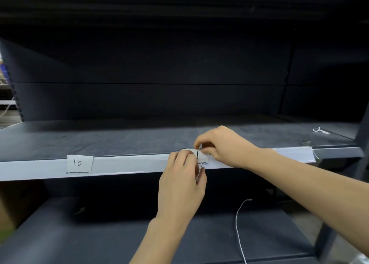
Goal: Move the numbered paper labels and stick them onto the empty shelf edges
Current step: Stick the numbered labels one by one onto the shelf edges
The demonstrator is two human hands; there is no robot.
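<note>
While left hand (182, 175) and right hand (223, 145) pinch the small white numbered paper label (201, 156) against the pale grey shelf edge strip (127, 162): likely light, limp, crease-prone; hold by corners.

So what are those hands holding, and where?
Both hold one small paper label on the white shelf edge: the left hand at its left end, with a thin metal tool too, the right hand pinching its upper right corner.
</note>
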